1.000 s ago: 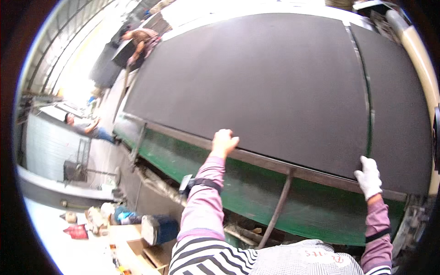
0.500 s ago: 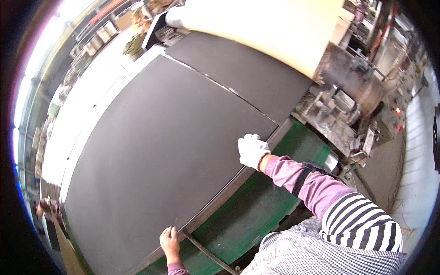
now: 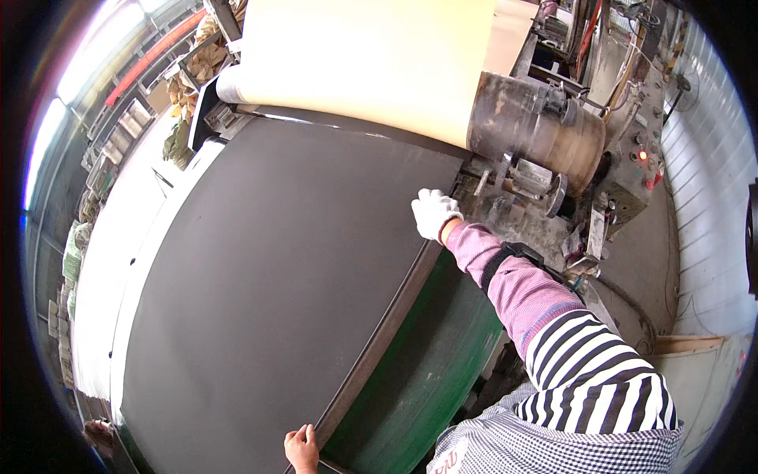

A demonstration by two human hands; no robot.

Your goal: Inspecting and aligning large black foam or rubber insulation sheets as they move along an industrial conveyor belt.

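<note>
A large, smooth dark grey sheet (image 3: 268, 261) lies flat before me, its right edge running along a brown strip (image 3: 371, 347). My right hand (image 3: 436, 213), in a white knit glove, is closed at the far right corner area of the sheet, fingers curled on its edge. Bare and close to the lower edge of the picture, my left hand (image 3: 302, 449) has its fingers bent around the near part of the same edge. The undersides of both grips are hidden. Beyond the sheet's far end, a cream-coloured sheet (image 3: 363, 63) rises over a roller.
Under the sheet's right side runs a green belt (image 3: 418, 379). A rusty drum (image 3: 537, 130) with a motor stands at the far right, near a control box (image 3: 632, 170) with a red light. A white surface (image 3: 142, 237) lies left. Part of another person (image 3: 99, 433) shows at lower left.
The dark sheet has moved toward the roller, and the gap at its far end now lies close under the cream sheet. Both hands stay at its edge. My view has turned.
</note>
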